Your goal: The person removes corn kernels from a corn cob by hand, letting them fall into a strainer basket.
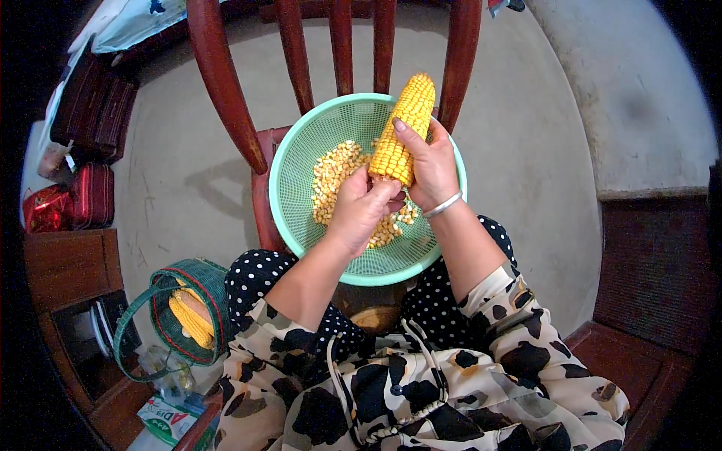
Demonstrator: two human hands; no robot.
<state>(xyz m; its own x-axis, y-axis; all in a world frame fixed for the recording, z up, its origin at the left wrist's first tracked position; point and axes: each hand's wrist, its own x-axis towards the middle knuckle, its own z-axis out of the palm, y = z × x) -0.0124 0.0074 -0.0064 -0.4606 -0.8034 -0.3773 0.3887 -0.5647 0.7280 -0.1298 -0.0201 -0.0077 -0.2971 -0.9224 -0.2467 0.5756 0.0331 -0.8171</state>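
Observation:
An ear of corn (406, 124) with yellow kernels is held at a tilt above a mint-green plastic colander (297, 161). My right hand (432, 165) wraps round its right side, thumb lying along the kernels; a silver bangle circles that wrist. At the cob's lower end, my left hand (361, 207) is closed, thumb and fingers pressed against the base. Part of the left fingers is hidden behind the cob. Loose corn kernels (335, 177) lie in the colander beneath both hands.
The colander stands on the seat of a dark red wooden chair (218, 75), its slatted back on the far side. At the lower left, a green woven basket (162, 319) holds several ears of corn (189, 316). Wooden furniture (71, 270) lines the left.

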